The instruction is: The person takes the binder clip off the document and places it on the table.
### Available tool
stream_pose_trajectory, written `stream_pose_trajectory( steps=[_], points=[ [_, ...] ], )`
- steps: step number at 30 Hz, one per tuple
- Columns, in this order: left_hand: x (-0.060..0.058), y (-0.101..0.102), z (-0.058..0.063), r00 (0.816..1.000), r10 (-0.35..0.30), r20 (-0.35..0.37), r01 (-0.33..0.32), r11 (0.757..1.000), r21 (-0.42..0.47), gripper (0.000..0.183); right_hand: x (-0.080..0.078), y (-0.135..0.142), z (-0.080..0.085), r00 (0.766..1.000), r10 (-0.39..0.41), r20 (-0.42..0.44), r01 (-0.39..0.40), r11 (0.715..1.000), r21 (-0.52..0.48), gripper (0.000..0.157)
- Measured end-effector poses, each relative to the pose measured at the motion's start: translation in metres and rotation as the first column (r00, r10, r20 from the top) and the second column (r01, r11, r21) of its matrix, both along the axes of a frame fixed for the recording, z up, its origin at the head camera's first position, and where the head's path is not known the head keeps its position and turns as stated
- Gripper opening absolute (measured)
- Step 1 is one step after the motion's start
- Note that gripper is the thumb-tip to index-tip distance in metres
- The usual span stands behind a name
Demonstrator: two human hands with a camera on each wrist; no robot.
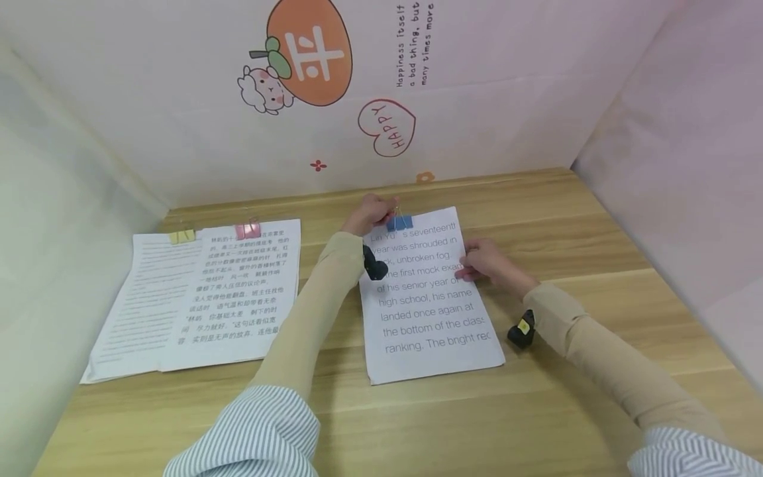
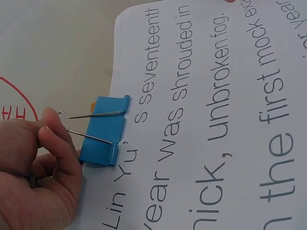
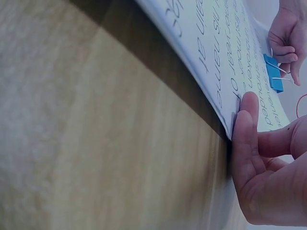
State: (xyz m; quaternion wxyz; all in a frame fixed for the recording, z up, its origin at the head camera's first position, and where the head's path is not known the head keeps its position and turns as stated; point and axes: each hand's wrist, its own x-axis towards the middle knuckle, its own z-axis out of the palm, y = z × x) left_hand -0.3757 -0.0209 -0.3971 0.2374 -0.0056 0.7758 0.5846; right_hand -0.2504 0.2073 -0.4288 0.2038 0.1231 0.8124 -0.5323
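A stack of printed sheets (image 1: 426, 298) with large English text lies in the middle of the table, with a blue binder clip (image 2: 103, 129) on its top edge. My left hand (image 1: 371, 211) is at that clip, its thumb and fingers pinching the wire handles (image 2: 86, 115). On the other side, my right hand (image 1: 485, 260) grips the stack's right edge, with its fingertips (image 3: 248, 103) over the margin. Part of the left hand's grip is hidden behind its own fingers in the left wrist view.
Left on the wooden table (image 1: 429, 424) lie two overlapping paper stacks: one with a pink binder clip (image 1: 248, 230), the other with a yellow binder clip (image 1: 182, 236). A decorated white backdrop (image 1: 489, 86) rises behind the table's far edge. Pale sheeting (image 1: 685, 165) stands along the right.
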Motion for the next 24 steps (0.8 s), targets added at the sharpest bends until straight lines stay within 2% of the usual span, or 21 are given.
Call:
stream_pose_trajectory(
  steps=[7,11,19,24],
  points=[
    [-0.0022,0.0022,0.0005,0.999,0.052,-0.013,-0.052,0.997,0.052,0.038,0.0000,-0.0020,0.0004,1.000,-0.007,0.002,0.007,1.000,0.001,0.055],
    [-0.0030,0.0021,0.0012,0.998,0.061,-0.012,-0.060,0.996,0.069,0.042,0.0002,-0.0021,-0.0003,1.000,0.000,0.001,0.000,1.000,0.011,0.057],
    [-0.0018,0.0004,0.0035,0.993,0.120,-0.021,-0.118,0.989,0.087,0.028,0.0004,-0.0032,-0.0016,1.000,0.006,-0.022,-0.005,1.000,0.014,0.057],
    [-0.0044,-0.0045,0.0068,0.991,0.131,-0.033,-0.126,0.983,0.135,0.032,0.0003,-0.0031,-0.0010,1.000,0.008,-0.025,-0.007,1.000,0.027,0.058]
  ],
)
